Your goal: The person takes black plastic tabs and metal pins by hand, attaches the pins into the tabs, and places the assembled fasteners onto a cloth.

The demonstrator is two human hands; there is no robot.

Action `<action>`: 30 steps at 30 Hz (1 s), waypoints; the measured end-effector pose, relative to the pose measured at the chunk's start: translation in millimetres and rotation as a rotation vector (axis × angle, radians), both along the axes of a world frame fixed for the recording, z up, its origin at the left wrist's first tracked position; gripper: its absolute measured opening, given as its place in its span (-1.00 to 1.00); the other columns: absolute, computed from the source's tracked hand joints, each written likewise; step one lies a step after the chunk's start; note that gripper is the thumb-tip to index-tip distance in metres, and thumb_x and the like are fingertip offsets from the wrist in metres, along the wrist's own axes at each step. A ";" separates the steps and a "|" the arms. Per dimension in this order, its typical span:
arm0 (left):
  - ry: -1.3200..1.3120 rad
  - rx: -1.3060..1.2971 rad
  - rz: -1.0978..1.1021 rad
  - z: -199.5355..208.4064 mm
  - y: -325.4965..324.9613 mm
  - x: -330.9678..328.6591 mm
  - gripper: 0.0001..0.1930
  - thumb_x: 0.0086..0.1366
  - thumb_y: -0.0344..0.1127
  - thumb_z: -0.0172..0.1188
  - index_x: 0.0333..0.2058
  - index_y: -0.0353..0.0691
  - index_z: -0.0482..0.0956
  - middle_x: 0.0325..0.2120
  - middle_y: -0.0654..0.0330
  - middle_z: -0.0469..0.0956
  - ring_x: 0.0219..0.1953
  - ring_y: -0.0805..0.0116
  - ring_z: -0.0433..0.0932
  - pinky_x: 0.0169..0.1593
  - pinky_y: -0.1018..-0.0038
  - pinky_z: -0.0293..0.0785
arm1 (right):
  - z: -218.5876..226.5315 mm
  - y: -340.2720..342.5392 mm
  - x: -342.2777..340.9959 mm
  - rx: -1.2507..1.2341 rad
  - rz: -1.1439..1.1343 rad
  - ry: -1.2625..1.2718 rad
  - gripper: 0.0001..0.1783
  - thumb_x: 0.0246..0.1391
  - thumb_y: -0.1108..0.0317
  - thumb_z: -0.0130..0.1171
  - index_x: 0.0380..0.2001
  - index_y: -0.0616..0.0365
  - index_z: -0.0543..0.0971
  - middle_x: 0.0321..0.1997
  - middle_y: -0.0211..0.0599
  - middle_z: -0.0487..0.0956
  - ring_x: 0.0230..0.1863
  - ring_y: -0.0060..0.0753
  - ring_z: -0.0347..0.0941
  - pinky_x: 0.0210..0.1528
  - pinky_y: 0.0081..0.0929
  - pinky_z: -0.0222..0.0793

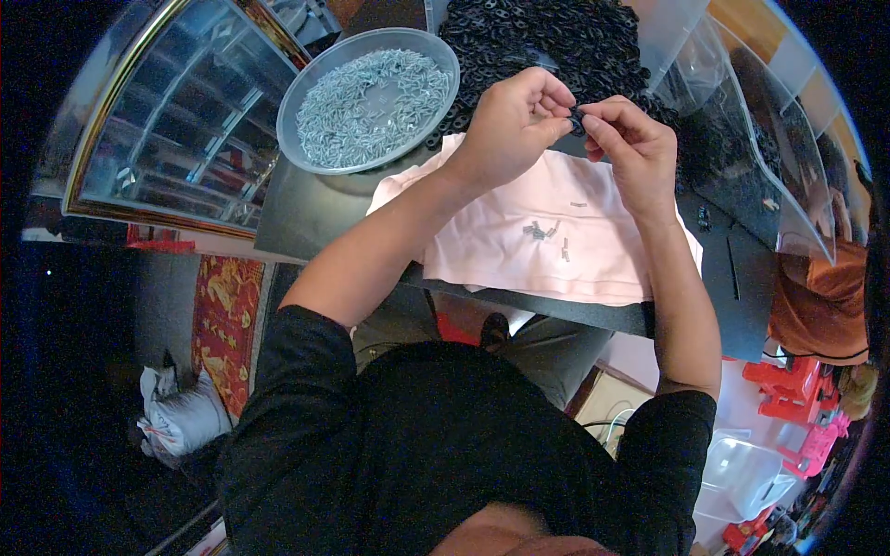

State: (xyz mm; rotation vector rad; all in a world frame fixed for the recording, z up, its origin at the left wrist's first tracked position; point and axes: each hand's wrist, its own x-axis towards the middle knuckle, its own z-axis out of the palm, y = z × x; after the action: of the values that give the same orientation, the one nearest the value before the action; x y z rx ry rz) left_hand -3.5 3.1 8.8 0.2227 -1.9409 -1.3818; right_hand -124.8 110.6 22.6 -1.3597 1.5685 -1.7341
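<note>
My left hand (521, 122) and my right hand (638, 148) meet above the far part of a pale pink cloth (501, 250). Both pinch a small black part (577, 121) between thumb and fingertips; my fingers cover much of it. Several short silvery-grey pins or springs (538, 232) lie loose on the cloth, too small to tell which. Beyond my hands spreads a large heap of flat black oval pieces with holes (547, 42). To the left of it stands a round translucent bowl (289, 139) holding many more of the small silvery pieces.
The dark table (315, 208) carries all this. A clear plastic sheet or bin wall (788, 176) rises at the right, near a thin dark rod (734, 269). A gold-framed glass panel (185, 111) stands at the left. Red stools (788, 389) are at the lower right.
</note>
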 end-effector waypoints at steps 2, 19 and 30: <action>-0.005 0.076 -0.016 2.3 0.4 0.7 -0.79 0.01 -0.53 0.16 -0.33 -0.32 0.41 -0.49 0.25 0.45 -0.43 0.58 0.41 -0.36 0.69 0.39 | -0.5 0.1 -1.6 0.002 0.020 0.003 -0.89 -0.13 0.50 0.17 -0.44 0.25 0.55 -0.55 -0.51 0.41 -0.56 -0.74 0.31 -0.54 -0.78 0.25; -0.001 0.396 -0.163 5.5 -4.7 7.7 -0.85 0.00 -0.48 0.18 -0.43 -0.25 0.39 -0.63 0.31 0.39 -0.59 0.59 0.35 -0.53 0.70 0.25 | -7.1 0.2 13.2 -0.090 -0.060 0.325 -0.79 -0.26 0.57 0.24 -0.42 0.29 0.52 -0.57 -0.40 0.45 -0.55 -0.67 0.33 -0.51 -0.70 0.27; -0.040 0.384 -0.189 10.6 -12.9 5.5 -0.82 0.00 -0.49 0.19 -0.38 -0.28 0.43 -0.61 0.28 0.42 -0.58 0.59 0.38 -0.52 0.70 0.30 | 2.3 -1.4 11.9 -0.197 -0.152 0.589 -0.80 -0.22 0.53 0.21 -0.40 0.24 0.51 -0.58 -0.31 0.44 -0.59 -0.53 0.37 -0.55 -0.64 0.28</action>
State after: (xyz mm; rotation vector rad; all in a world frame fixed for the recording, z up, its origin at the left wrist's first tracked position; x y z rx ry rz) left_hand 2.1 -9.7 19.3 0.2530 -1.7483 -1.8860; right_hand -112.8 109.2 24.9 -2.0345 1.8734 -1.7001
